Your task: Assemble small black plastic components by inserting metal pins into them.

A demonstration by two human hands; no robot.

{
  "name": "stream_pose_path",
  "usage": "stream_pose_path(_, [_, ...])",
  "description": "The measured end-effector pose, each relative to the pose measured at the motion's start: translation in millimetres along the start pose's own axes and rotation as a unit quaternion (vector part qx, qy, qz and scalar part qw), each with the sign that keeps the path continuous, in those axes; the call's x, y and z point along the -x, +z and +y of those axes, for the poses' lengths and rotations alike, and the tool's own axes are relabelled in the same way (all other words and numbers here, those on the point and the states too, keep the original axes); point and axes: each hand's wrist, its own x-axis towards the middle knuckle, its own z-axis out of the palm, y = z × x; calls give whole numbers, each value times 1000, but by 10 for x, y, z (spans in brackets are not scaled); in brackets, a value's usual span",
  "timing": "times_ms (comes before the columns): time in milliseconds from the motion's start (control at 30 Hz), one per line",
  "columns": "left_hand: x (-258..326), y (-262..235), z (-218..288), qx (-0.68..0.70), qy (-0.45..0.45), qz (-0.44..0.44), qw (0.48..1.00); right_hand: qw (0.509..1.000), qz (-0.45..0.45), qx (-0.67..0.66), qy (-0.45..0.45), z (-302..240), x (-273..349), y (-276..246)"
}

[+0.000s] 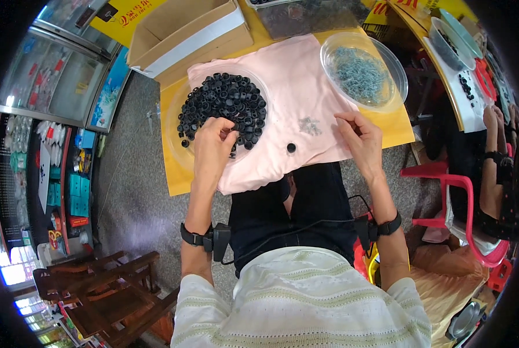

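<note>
Fingers of left hand (pixel 213 139) pinch black caps (pixel 224 107) mid-frame; right hand (pixel 361 136) loosely curled, contents unclear. Caps look light, rigid; grip by rim.

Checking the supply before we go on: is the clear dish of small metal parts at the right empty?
No. The clear dish holds a heap of small metal parts spread across most of its bottom.
</note>
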Motion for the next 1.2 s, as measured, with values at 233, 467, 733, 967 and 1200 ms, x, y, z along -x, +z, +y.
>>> stream_pose_path(233, [94, -115, 243, -22, 74, 52, 996, 995, 8, -91, 25, -280, 118, -10])
stream_pose_path(467, [499, 122, 630, 425, -20, -30, 904, 986, -102, -131, -15, -616, 427, 204])
stream_pose_path(733, [667, 458, 758, 593, -181, -147, 771, 966, -98, 74, -226, -547, 592, 142])
stream_pose_path(967, [525, 505, 954, 537, -173, -184, 805, 968, -70, 97, -223, -451, 574, 6])
stream_pose_path(1200, [82, 627, 940, 85, 81, -31, 993, 982, -57, 146, -107, -281, 332, -107])
